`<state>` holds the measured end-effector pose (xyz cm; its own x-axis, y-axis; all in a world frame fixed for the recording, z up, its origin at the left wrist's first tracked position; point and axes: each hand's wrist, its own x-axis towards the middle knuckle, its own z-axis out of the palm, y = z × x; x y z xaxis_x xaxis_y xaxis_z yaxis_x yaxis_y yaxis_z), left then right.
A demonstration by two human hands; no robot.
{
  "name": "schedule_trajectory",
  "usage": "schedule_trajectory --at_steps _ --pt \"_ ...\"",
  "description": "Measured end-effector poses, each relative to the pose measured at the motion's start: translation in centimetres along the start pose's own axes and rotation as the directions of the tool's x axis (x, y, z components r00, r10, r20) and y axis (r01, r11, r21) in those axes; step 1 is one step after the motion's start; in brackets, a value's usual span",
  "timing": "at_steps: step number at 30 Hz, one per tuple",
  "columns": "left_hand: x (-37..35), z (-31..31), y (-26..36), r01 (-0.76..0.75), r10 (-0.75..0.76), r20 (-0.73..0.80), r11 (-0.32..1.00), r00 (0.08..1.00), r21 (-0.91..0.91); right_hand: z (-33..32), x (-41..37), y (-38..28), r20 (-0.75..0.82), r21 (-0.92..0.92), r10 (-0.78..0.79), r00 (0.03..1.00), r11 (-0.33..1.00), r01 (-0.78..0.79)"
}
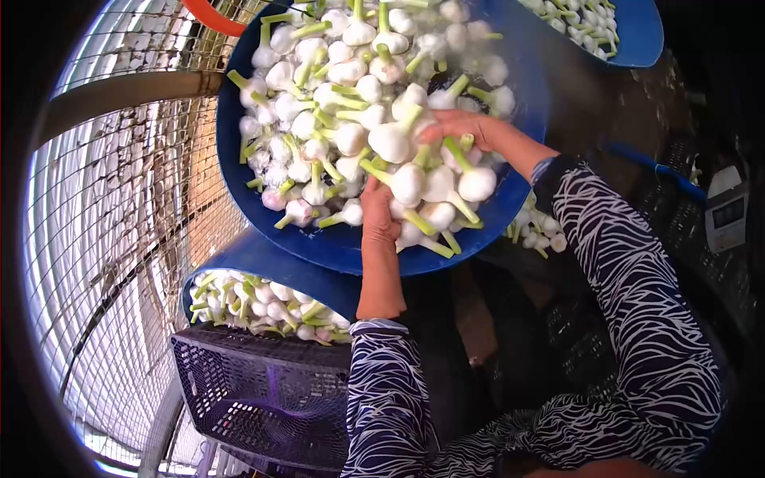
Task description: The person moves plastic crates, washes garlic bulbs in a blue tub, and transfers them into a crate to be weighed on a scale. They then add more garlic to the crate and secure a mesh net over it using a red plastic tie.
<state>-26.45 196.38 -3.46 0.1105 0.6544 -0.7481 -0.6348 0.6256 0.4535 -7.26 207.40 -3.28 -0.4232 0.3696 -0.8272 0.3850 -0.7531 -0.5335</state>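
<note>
Many white garlic bulbs (351, 138) with short green stems fill a round blue tub (299, 248), where dark water shows between some of them. My left hand (378, 213) is at the near side of the heap, its fingers curled in among the bulbs and partly hidden by them. Across from it, my right hand (464, 130) presses its fingers against bulbs from the right. Between the two hands a cluster of bulbs is gripped and sits a little above the others.
A tilted blue container (275, 259) of garlic lies at the lower left, above a dark plastic crate (263, 394). Another blue container (645, 36) with garlic is at the upper right. A scale-like device with a display (727, 213) stands right. Wire mesh (119, 199) borders the left.
</note>
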Motion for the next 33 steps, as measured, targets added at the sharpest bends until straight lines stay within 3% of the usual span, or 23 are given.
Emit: schedule_trajectory --at_steps 1,2,3,4,5,6,7,8,9,11,12,14,15,17,19,20,21,22,23,24,27,30,33 --pt "-0.8 1.2 0.3 -0.023 0.024 -0.026 0.999 0.999 0.047 0.2 -1.3 0.2 -0.009 -0.02 -0.02 1.0 1.0 0.02" --pt "-1.5 2.4 0.6 -0.064 0.067 -0.022 0.99 0.998 0.126 0.2 -2.8 0.5 0.002 0.12 -0.059 0.998 0.991 0.058" --pt "-2.2 3.5 0.6 -0.103 0.109 -0.018 0.973 0.994 0.207 -0.2 -4.4 0.9 -0.038 0.092 -0.107 0.994 0.99 0.11" --pt "-3.1 5.3 0.0 -0.156 0.164 -0.052 0.979 0.985 0.129 -0.8 -6.0 1.4 -0.074 0.064 -0.157 0.985 0.985 0.162" --pt "-3.8 6.8 -0.3 -0.216 0.224 0.011 0.925 0.975 0.314 -1.4 -7.4 1.9 -0.107 0.035 -0.208 0.972 0.977 0.213" --pt "-2.8 6.3 -2.9 -0.359 0.462 0.029 0.648 0.886 0.672 -2.2 -9.5 1.7 -0.127 -0.137 -0.212 0.969 0.971 0.195" --pt "-4.0 8.6 -3.8 -0.351 0.412 0.061 0.676 0.909 0.648 -3.0 -12.0 1.5 -0.149 -0.303 -0.216 0.965 0.939 0.163" --pt "-5.2 10.3 -5.6 -0.424 0.487 0.137 0.549 0.863 0.72 -4.1 -14.1 2.5 -0.096 -0.301 -0.233 0.968 0.933 0.195" --pt "-7.9 13.4 -5.4 -0.381 0.492 0.103 0.509 0.865 0.771 -5.0 -16.0 3.4 -0.041 -0.299 -0.252 0.967 0.926 0.229" --pt "-10.0 15.5 -9.0 -0.426 0.57 0.034 0.571 0.821 0.701 -4.8 -20.2 3.7 -0.05 -0.548 -0.374 0.926 0.785 0.287" --pt "-11.3 16.9 -10.4 -0.389 0.556 0.054 0.505 0.829 0.77 -5.0 -21.6 5.0 -0.059 -0.569 -0.365 0.929 0.777 0.269" --pt "-13.7 18.4 -13.5 -0.501 0.59 0.184 0.434 0.786 0.749 -5.2 -23.9 8.4 -0.099 -0.609 -0.288 0.953 0.775 0.171" --pt "-14.4 18.6 -15.1 -0.464 0.438 0.275 0.417 0.856 0.782 -5.1 -24.8 10.6 -0.131 -0.625 -0.218 0.967 0.775 0.09" --pt "-15.3 19.3 -14.8 -0.295 0.056 0.314 0.524 0.948 0.799 -4.5 -26.0 15.5 -0.251 -0.723 -0.175 0.952 0.688 -0.064" --pt "-12.9 16.5 -14.9 -0.33 0.076 0.327 0.391 0.942 0.859 -5.1 -26.8 20.3 -0.248 -0.875 -0.264 0.932 0.473 -0.099" --pt "-12.1 16.1 -10.1 -0.479 0.49 0.292 0.313 0.821 0.82 -5.4 -27.1 22.3 -0.294 -0.856 -0.314 0.903 0.506 -0.103" --pt "-10.0 13.9 -6.4 -0.514 0.602 0.254 0.308 0.757 0.801 -4.9 -27.1 23.2 -0.371 -0.815 -0.323 0.87 0.562 -0.139" --pt "-7.0 9.9 -3.8 -0.492 0.768 0.223 0.135 0.6 0.86 -4.5 -27.1 23.7 -0.448 -0.769 -0.328 0.832 0.616 -0.172" --pt "-4.5 6.6 -0.5 -0.275 0.821 0.115 0.053 0.56 0.96 -4.0 -27.0 24.1 -0.524 -0.717 -0.325 0.787 0.667 -0.202" --pt "-1.6 2.7 2.5 -0.223 0.888 0.089 0.015 0.451 0.975 -3.5 -27.0 24.2 -0.538 -0.67 -0.29 0.791 0.717 -0.193" --pt "3.3 -3.1 8.6 0.257 0.812 -0.156 0.007 0.562 0.966 -1.6 -26.6 23.9 -0.505 -0.589 -0.181 0.844 0.787 -0.184" --pt "3.7 -1.5 10.5 0.353 0.621 -0.317 0.07 0.717 0.933 -0.2 -25.7 24.6 -0.443 -0.564 -0.104 0.89 0.804 -0.187" --pt "5.5 -3.8 9.1 0.322 0.623 -0.27 0.031 0.734 0.946 0.3 -25.2 24.5 -0.43 -0.47 -0.008 0.903 0.856 -0.216"
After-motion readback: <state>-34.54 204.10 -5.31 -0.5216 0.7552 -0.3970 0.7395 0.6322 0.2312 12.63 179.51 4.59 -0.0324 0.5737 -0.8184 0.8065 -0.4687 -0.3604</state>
